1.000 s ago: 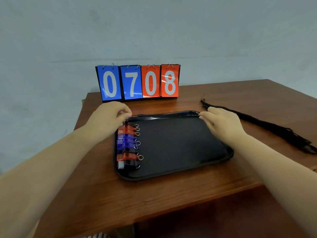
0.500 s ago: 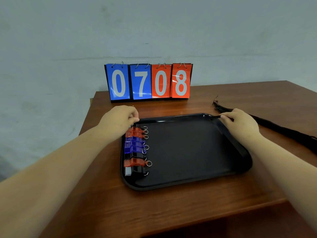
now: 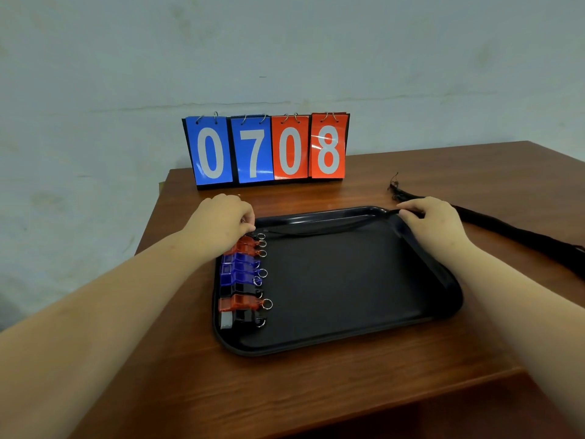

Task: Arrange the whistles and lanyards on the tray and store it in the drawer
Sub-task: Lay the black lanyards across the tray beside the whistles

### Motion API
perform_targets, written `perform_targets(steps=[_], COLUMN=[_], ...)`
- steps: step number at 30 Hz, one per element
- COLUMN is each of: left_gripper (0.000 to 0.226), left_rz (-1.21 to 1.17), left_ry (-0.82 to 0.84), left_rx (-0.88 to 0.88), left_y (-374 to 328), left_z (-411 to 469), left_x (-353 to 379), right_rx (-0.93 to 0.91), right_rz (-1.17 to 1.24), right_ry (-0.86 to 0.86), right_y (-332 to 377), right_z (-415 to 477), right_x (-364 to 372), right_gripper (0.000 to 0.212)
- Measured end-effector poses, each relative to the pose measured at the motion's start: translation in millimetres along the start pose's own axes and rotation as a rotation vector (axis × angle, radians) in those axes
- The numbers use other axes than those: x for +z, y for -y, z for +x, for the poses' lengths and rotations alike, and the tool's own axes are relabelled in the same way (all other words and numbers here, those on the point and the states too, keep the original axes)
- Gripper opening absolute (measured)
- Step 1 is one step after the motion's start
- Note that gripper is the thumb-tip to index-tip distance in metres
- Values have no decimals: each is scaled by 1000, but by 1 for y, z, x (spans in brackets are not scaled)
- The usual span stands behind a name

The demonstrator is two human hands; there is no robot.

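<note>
tray [image 3: 348,286]: glossy black plastic | whistles [image 3: 240,278]: translucent plastic, metal rings [image 3: 267,304] | table [image 3: 316,391]: smooth wood

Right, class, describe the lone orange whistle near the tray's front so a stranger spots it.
On the brown wooden table lies a black rectangular plastic tray with a column of whistles along its left edge. Second from the near end is the translucent orange plastic whistle; unlike the orange ones at the far end, it sits between two black whistles.
</note>
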State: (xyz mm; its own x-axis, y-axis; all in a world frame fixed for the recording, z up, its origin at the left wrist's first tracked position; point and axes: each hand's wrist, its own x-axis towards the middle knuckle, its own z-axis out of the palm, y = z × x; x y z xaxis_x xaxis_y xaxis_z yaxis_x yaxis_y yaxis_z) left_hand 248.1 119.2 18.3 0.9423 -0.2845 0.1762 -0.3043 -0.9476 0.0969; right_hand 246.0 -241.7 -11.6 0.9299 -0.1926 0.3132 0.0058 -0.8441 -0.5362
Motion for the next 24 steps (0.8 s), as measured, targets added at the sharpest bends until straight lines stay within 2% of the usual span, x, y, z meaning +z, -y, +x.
perform_targets(steps=[7, 13, 19, 24], left_gripper=[4, 20, 22, 23], left_rz=[15, -1, -7, -38], left_ry=[-5, -26, -74, -75], left_rx=[11, 22, 51, 76], left_y=[-1, 0, -9, -28], left_z=[2, 1, 0, 1], left_x=[-1, 2, 1, -1], right_rx=[1, 11, 13, 62], right_rz=[38, 25, 49, 62], right_ry=[2, 9, -1, -91], right_y=[2, -5, -7, -17], right_z=[-1, 2, 3, -1], right_x=[4, 7, 7, -2], right_gripper=[24, 23, 21, 24])
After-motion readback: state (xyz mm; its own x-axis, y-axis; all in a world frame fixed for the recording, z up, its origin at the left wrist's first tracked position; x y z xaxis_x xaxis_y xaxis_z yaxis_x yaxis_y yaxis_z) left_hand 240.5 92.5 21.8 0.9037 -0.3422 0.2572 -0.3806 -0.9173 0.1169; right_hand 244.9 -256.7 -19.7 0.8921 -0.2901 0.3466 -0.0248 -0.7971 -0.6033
